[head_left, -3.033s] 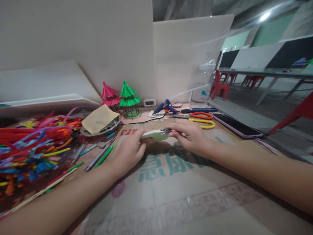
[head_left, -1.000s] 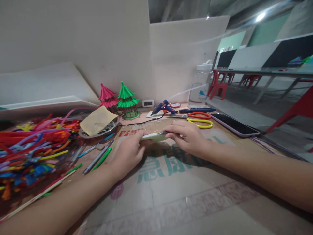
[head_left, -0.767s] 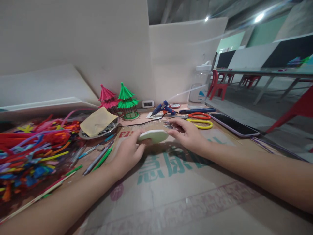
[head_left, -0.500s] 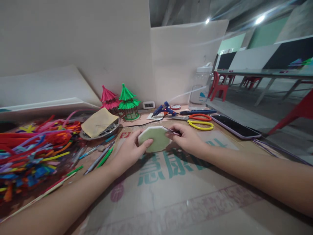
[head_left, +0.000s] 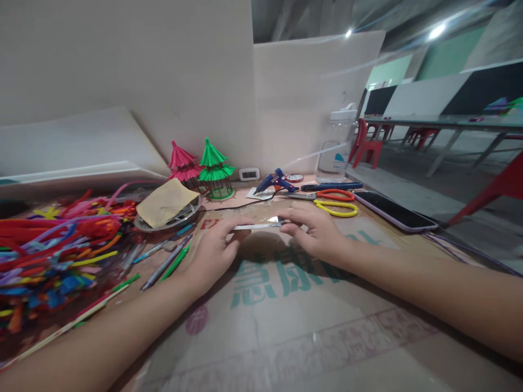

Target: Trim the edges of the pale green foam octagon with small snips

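Over the cardboard sheet [head_left: 261,326], my left hand [head_left: 214,247] pinches a thin many-sided board piece [head_left: 257,226] by its left side. The board is turned edge-on, so only its pale rim shows. At its right end is my right hand [head_left: 314,228], fingers closed round a small shiny metal tool [head_left: 278,221]. The tool's tip lies at the board's edge; most of it is hidden by the fingers, and I cannot tell its kind.
Pipe cleaners [head_left: 61,256] heap at the left. Behind stand a green model pavilion [head_left: 214,169], a red one [head_left: 182,162], a glue gun [head_left: 278,181] and a water bottle [head_left: 335,144]. Scissors [head_left: 337,207] and a phone [head_left: 394,210] lie right; pens [head_left: 167,261] lie left.
The board piece has tilted from showing its pale green face to lying nearly level, edge towards me. Both hands have turned slightly with it and stay in about the same place.
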A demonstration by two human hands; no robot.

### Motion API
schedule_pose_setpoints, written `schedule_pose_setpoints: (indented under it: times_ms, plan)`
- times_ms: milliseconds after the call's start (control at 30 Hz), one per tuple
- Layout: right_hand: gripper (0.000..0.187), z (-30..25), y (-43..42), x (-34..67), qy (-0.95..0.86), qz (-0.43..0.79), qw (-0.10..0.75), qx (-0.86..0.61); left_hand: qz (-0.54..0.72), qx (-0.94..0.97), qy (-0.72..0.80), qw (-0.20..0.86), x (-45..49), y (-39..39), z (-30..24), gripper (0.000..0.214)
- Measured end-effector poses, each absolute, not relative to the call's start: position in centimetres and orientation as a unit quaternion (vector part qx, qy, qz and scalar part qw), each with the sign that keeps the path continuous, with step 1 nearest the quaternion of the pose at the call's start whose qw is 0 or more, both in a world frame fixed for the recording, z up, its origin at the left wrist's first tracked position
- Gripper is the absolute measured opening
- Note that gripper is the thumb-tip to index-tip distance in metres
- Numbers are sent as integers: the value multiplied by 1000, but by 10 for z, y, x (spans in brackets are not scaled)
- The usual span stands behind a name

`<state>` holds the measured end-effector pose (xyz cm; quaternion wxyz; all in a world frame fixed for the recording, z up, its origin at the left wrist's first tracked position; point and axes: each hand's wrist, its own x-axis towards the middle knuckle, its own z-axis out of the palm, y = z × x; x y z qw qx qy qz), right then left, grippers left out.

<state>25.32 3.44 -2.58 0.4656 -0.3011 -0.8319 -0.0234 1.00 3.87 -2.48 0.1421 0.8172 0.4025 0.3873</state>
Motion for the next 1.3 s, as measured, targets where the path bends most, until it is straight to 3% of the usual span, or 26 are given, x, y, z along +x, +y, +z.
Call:
schedule_pose_setpoints:
  times_ms: [533,733,967,1300]
  plan:
    - [21,-26,31,251,-843,-32,454,-288,365,838,387,121,8,36,-24,32]
    - [25,-29,34,251,-791,50,495,-356,367,805,440,150,13,34,-20,24]
    - [25,-30,37,248,-761,132,494,-400,382,780,456,193,16,33,-19,33]
    - [10,-30,38,243,-753,217,467,-409,375,784,443,220,16,33,-18,37]
